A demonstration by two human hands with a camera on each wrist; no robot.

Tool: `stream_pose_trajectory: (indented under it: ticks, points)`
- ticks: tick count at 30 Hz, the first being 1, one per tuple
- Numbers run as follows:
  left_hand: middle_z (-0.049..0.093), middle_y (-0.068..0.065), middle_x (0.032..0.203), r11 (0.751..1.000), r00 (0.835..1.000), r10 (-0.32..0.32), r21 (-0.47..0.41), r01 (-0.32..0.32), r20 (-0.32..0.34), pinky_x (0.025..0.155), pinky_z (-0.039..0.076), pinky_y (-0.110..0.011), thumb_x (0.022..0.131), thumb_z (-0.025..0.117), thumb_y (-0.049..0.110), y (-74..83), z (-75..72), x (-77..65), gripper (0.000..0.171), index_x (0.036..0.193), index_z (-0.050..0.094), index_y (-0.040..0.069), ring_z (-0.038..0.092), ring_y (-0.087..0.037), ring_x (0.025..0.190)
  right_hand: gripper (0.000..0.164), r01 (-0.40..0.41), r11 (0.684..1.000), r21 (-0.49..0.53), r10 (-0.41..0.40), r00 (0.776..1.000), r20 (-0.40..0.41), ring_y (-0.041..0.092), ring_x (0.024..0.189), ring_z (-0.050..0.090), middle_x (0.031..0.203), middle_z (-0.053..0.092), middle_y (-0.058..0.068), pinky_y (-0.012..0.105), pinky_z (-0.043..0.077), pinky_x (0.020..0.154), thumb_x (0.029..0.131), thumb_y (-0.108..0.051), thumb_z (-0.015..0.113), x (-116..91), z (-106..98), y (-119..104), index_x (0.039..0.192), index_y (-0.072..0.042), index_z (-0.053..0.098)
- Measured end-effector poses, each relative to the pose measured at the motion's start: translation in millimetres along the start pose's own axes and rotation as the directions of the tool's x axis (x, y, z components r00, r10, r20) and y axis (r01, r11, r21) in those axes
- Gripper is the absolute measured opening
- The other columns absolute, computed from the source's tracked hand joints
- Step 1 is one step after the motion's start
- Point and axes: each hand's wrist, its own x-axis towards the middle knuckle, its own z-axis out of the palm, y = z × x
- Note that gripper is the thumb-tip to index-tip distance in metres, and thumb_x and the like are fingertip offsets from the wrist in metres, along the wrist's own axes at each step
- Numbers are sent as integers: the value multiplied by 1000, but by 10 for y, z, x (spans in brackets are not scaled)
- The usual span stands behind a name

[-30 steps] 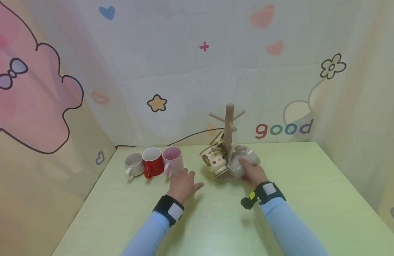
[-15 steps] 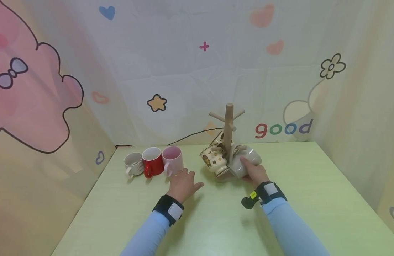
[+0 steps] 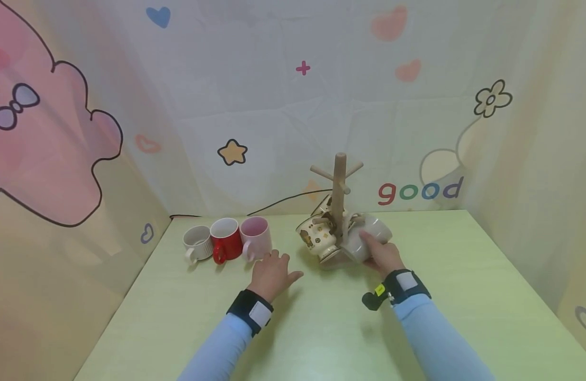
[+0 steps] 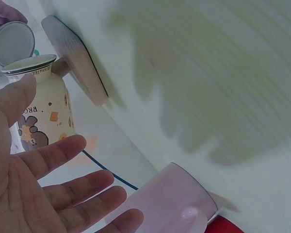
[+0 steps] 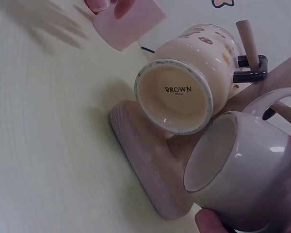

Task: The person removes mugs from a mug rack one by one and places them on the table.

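My right hand (image 3: 386, 257) grips a plain white mug (image 5: 254, 170) that lies tilted at the right side of a wooden mug tree (image 3: 339, 198). In the right wrist view, the mug's handle overlaps a lower peg (image 5: 287, 114), and its base faces the camera. Beside it, a cream mug with brown bear prints (image 3: 316, 239) hangs by its dark handle from another peg; a similar mug (image 3: 324, 205) shows partly behind the post. My left hand (image 3: 271, 278) has its fingers spread and holds nothing, just in front of a pink mug (image 3: 258, 239).
Left of the pink mug stand a red mug (image 3: 232, 244) and a small ribbed white cup (image 3: 203, 248), in a row with it. Upper pegs (image 3: 322, 172) of the tree bear nothing. A printed cloth backdrop (image 3: 264, 106) rises behind the pale green table (image 3: 312, 338).
My right hand has shifted slightly to the right, and the white mug has swung a little the same way. The left hand stays in place.
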Motion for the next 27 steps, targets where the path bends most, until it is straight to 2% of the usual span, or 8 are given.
stream_pose_trajectory:
  ticks: [9,18,27]
  points:
    - [64,-18,115,1000,1000,-13,-5,13,19,84,55,-49,90,64,58,2,15,10,61,123,66,8,61,-35,105,100,-8,1000,-14,8,1000,-6,42,130,42,153,27,27,50,37,108,93,-58,59,-13,-73,-6,155,2,9]
    - [64,-19,113,1000,1000,0,19,0,-9,81,55,-47,90,64,58,16,17,-9,61,121,67,6,61,-35,103,103,12,999,-34,-12,1000,-7,40,131,41,154,27,26,50,36,109,91,-62,58,-41,-174,-1,156,1,7]
    - [63,-18,112,1000,1000,-2,17,2,6,80,56,-46,91,64,57,57,-23,-35,59,122,66,6,61,-34,101,102,42,999,-9,-42,999,-29,42,134,38,156,23,27,51,35,109,93,-57,60,-113,-239,-12,156,0,4]
